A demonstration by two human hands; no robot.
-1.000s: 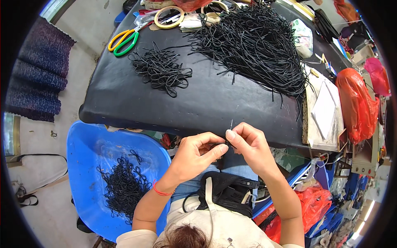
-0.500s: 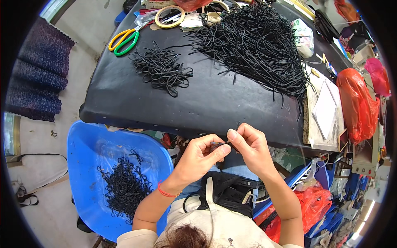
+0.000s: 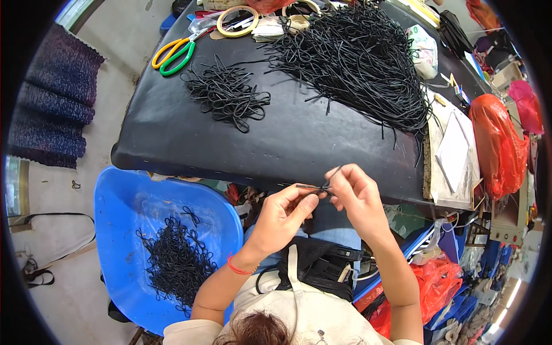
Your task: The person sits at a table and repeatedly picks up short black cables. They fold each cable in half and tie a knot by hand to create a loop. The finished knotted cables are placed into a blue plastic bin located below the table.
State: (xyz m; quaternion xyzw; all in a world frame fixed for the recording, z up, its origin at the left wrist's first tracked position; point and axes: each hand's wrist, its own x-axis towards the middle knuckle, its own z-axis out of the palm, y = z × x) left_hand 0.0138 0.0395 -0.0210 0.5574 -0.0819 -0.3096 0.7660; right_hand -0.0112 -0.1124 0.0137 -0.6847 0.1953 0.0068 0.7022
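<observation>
- Pinching a black cord [image 3: 325,188] between thumb and fingertips of left hand [image 3: 282,221], leaving a short length sticking out past the fingers.
- Gripping the same cord with right hand [image 3: 363,198], just beside the left; curling fingers inward, so not making out every contact.
- Holding the cord up between both hands, above the lap, by the near edge of a black table [image 3: 276,149]. Seeing strands crossing between the fingertips; not telling whether knotted.
- Wearing a red bracelet [image 3: 239,268] on left wrist.
- Noting a large heap of black cords [image 3: 356,69] spreading over the far right of the tabletop.
- Finding a smaller bunch of looped cords [image 3: 227,95] lying to its left, near scissors [image 3: 190,53] with one yellow and one green handle.
- Seeing a pale ring [image 3: 230,34] resting at the far edge.
- Noting a blue tub [image 3: 112,230] standing low at left, holding a dark pile of looped cords [image 3: 175,259].
- Spotting a red plastic bag [image 3: 497,149] bulging beside the table at right.
</observation>
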